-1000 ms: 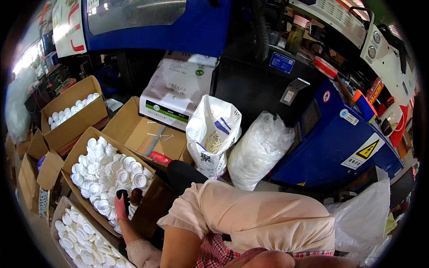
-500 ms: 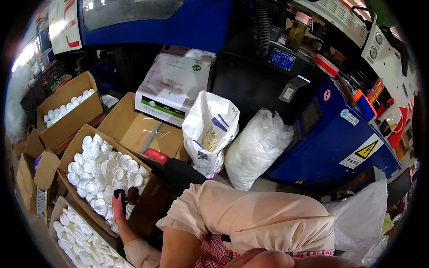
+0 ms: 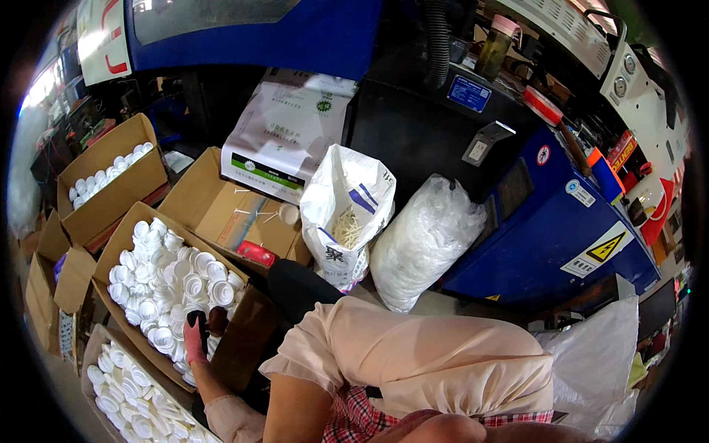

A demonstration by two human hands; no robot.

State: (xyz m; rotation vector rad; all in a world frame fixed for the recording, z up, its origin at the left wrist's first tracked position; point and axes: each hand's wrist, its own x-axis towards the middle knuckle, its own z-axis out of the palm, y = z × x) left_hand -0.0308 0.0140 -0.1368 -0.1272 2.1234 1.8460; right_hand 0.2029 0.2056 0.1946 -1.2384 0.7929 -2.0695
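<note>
My left hand [image 3: 196,338], in a pink glove with black fingers, reaches into a cardboard box [image 3: 122,238] heaped with round white plastic caps [image 3: 155,280]. Its fingers are curled together over the caps; whatever is between them is hidden. Right beside it shows a small dark brown rounded shape [image 3: 218,320], perhaps part of my right hand, too unclear to read. A bare arm [image 3: 299,406] shows at the lower edge below a beige cloth [image 3: 436,354]. In the neighbouring carton [image 3: 188,196], a round pale piece [image 3: 289,214] shows above several thin white sticks [image 3: 251,213].
More caps fill a box [image 3: 103,395] at lower left and a carton [image 3: 111,199] behind. A white sack [image 3: 347,184] of pale sticks and a clear plastic bundle [image 3: 428,244] stand ahead. A blue machine cabinet [image 3: 546,214] is at right. A red object [image 3: 256,253] lies at the carton's near edge.
A round pale piece has appeared over the carton with the sticks. The whole view has shifted slightly; my left hand stays at almost the same place in the caps.
</note>
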